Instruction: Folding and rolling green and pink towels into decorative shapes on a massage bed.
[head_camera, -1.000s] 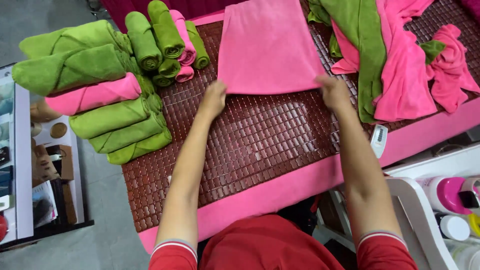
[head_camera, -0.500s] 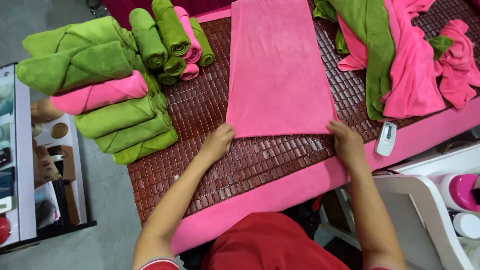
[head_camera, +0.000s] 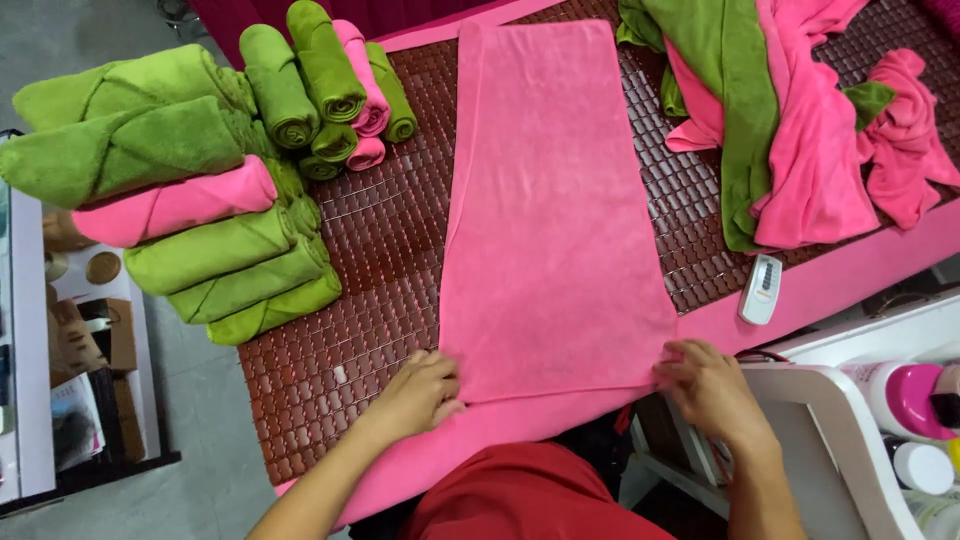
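A brown woven mat (head_camera: 370, 250) covers a table edged in pink, seen from straight above, with grey floor off to the left. Down the middle of that mat lies the pink towel (head_camera: 550, 220), folded into one long strip: its long axis runs from the far edge of the table straight toward the person, narrower at the far end, wider at the near end, where it reaches over the mat's front edge onto the pink border.

The left hand (head_camera: 420, 392) is at the towel's near left corner, fingers curled and pinching the hem. The right hand (head_camera: 708, 385) is at the near right corner, fingers bent down on the cloth edge; whether it grips or only presses, I cannot tell.

Left of the towel, a stack of rolled green and pink towels (head_camera: 210, 220) sits on the mat's edge, with smaller rolls (head_camera: 330, 90) standing behind them. Right of the towel, a heap of loose green and pink cloths (head_camera: 790, 120) sprawls over the mat, and a small white remote (head_camera: 761, 289) lies just beside the towel's right edge.
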